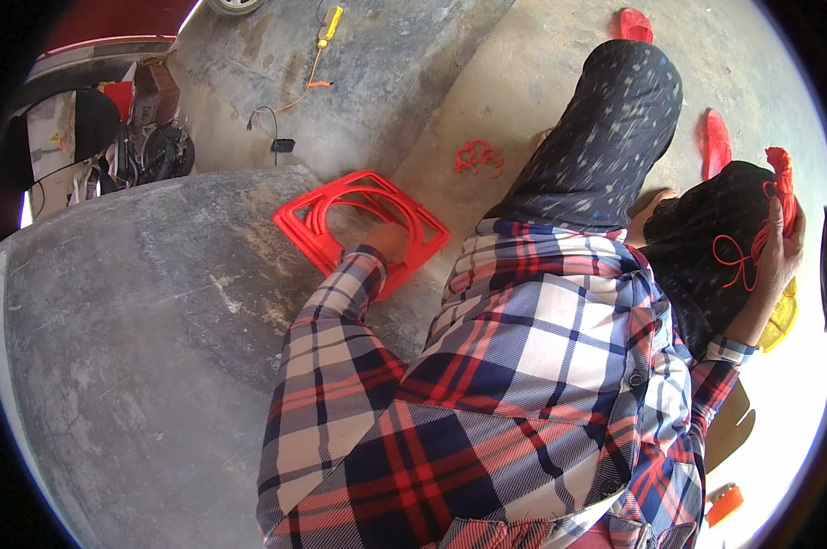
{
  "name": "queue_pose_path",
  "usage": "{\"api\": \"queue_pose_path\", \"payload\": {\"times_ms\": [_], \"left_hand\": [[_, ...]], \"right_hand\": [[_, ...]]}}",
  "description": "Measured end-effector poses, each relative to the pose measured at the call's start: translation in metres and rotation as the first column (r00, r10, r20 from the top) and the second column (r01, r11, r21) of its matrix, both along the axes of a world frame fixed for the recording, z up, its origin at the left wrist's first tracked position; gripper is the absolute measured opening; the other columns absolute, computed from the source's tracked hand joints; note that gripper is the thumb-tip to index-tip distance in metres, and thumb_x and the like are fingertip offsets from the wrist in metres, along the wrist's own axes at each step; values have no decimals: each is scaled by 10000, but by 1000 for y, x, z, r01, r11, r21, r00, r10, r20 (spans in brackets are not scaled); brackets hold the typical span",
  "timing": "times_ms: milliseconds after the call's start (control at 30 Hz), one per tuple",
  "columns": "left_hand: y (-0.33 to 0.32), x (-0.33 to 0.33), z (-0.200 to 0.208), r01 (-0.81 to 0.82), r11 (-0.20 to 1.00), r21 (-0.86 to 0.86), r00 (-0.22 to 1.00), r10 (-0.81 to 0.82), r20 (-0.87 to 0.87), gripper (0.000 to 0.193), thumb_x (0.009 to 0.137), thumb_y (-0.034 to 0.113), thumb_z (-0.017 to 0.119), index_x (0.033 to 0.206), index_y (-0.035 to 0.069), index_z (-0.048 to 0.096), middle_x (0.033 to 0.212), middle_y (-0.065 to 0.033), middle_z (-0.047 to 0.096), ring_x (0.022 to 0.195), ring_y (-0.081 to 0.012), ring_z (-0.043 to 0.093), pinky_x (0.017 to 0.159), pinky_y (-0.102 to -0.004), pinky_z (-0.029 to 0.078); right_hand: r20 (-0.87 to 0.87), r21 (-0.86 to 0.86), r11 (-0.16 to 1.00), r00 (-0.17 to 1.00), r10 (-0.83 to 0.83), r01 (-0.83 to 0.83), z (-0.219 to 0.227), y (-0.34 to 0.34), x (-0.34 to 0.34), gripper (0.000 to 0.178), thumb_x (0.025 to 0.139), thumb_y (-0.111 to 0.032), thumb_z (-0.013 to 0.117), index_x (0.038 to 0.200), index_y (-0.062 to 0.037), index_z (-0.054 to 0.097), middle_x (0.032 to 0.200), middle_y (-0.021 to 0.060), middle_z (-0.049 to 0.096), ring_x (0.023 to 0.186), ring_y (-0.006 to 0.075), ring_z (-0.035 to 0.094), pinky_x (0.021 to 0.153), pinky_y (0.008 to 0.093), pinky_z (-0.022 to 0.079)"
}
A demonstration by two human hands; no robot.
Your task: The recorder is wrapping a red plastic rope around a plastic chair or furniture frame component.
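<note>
Cord (780, 171) inside right fingers (799, 226), red frame (320, 243) at left hand (391, 242)

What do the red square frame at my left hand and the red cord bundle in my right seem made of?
Red square frame: probably moulded plastic, fairly smooth, judging by its even colour and clean-edged openings.

Red cord bundle: likely synthetic fibre, bright, from its thin, bending loops; exact fibre unclear.

Smooth, plastic-looking red frame (322, 245), matt woven-cloth shirt (523, 339), rough, scuffed concrete-like floor (413, 91)
</note>
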State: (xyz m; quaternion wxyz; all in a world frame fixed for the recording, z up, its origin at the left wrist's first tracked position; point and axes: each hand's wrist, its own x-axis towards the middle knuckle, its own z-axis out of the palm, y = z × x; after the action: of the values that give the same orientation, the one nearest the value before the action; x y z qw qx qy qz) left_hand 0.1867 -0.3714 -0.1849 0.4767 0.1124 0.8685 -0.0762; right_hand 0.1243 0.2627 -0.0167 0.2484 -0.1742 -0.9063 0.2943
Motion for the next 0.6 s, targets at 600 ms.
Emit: {"api": "queue_pose_path", "payload": {"times_ms": [600], "left_hand": [[111, -50, 37, -147, 748, 647, 749, 512, -421, 255, 816, 205, 671, 1015, 47, 653, 932, -231, 658, 876, -409, 645, 748, -462, 511]], "right_hand": [[-210, -610, 788, 976, -52, -89, 11, -27, 0, 289, 968, -282, 578, 1145, -59, 630, 841, -58, 569, 717, 42, 483, 612, 196, 389]]}}
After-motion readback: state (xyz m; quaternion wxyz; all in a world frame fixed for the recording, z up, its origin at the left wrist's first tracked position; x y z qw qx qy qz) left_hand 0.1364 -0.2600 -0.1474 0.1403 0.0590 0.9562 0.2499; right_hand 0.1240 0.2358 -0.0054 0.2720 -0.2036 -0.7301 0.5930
